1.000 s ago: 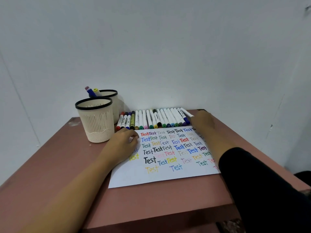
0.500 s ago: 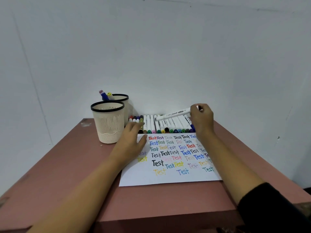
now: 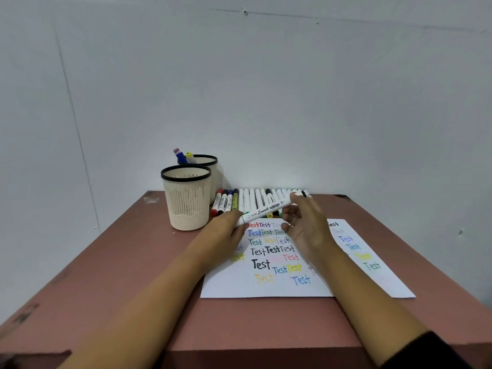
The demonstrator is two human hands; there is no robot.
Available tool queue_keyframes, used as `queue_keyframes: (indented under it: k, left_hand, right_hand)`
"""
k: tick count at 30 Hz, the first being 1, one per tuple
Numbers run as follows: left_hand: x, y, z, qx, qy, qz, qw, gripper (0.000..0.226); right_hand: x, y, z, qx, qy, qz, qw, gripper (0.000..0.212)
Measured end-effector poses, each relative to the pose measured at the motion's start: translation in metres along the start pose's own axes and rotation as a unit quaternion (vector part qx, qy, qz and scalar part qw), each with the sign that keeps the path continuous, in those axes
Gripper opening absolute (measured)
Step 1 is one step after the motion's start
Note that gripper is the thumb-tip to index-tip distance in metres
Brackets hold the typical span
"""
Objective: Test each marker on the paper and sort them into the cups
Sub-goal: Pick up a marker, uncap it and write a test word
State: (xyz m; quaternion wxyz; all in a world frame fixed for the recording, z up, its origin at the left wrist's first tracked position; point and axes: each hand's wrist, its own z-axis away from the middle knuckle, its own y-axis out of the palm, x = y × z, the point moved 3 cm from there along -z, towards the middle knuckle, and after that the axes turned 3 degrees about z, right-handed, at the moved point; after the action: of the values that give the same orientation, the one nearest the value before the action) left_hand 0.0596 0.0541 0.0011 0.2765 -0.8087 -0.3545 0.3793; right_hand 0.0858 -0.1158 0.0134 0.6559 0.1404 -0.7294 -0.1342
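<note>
A white marker (image 3: 262, 211) hangs slantwise above the paper's far edge, held at both ends. My right hand (image 3: 306, 230) pinches its upper right end, and my left hand (image 3: 226, 235) grips its lower left end. Below them lies the white paper (image 3: 266, 290), covered with the word "Test" in many colours. A row of several markers (image 3: 247, 199) lies against the wall behind the paper. Two cream cups with black rims stand at the left: the front cup (image 3: 186, 203) looks empty, while the back cup (image 3: 210, 159) holds a blue marker (image 3: 180, 155) and a yellow-capped one.
The reddish-brown table (image 3: 119, 275) is small and stands in a corner, with white walls behind and to the left. Its right edge runs close to the paper. The near edge drops off just below my forearms.
My right hand carried the white marker from the row toward the left and lower over the paper. My left hand left the paper and took hold of the marker's lower end.
</note>
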Motion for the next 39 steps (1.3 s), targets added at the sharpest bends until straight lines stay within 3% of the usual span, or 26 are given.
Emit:
queue_keyframes:
  k: [6, 16, 39]
  left_hand:
    - [-0.002, 0.002, 0.002, 0.005, 0.024, 0.003, 1.0, 0.017]
    - [-0.002, 0.003, 0.003, 0.015, 0.032, -0.015, 0.999, 0.031]
    - [-0.009, -0.002, 0.004, 0.015, -0.036, -0.008, 0.999, 0.05]
  right_hand:
    - [-0.021, 0.017, 0.008, 0.126, 0.048, 0.102, 0.986, 0.014]
    - [-0.02, 0.017, 0.009, 0.15, 0.038, 0.073, 0.985, 0.015]
    - [-0.018, 0.019, 0.012, 0.178, 0.005, 0.066, 0.982, 0.014]
